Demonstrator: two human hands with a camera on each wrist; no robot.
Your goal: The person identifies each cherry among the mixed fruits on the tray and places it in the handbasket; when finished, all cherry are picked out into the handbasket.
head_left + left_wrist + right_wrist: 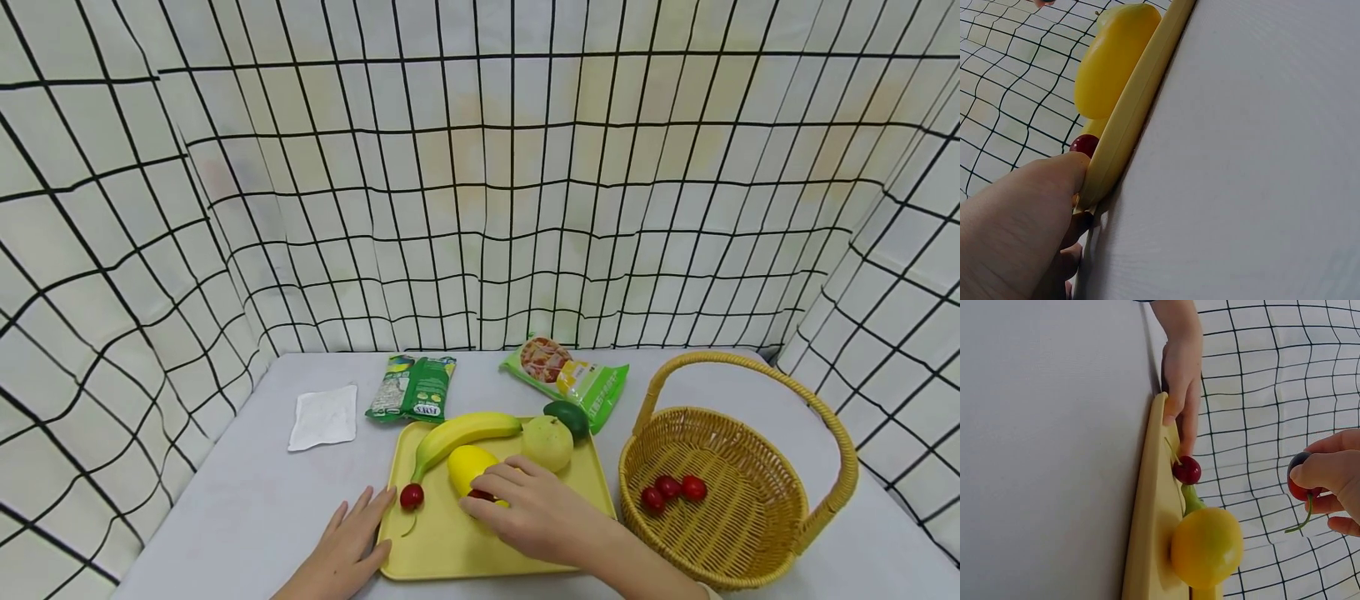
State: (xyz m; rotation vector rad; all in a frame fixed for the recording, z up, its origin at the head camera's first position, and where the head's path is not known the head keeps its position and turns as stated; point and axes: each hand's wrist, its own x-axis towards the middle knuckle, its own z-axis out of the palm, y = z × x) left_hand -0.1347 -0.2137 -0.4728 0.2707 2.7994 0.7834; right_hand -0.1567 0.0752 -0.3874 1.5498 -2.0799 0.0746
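My right hand (532,508) pinches a dark red cherry (1299,478) between thumb and fingers, its green stem hanging down. The hand is over the yellow tray (450,558), partly covering a yellow mango-like fruit (467,467). My left hand (341,546) rests at the tray's left edge, fingers extended and fingertips at the rim. Beside those fingertips, another cherry (412,497) with a stem lies in the tray. A banana (465,429) lies along the back of the tray, with a pale green round fruit (547,443) and an avocado-like dark green fruit (567,417) to its right.
A wicker basket (780,467) with a tall handle stands right of the tray, holding several cherries (669,487). Behind the tray lie a green snack packet (412,387) and a light green food bag (573,379). A white square packet (324,418) lies at left.
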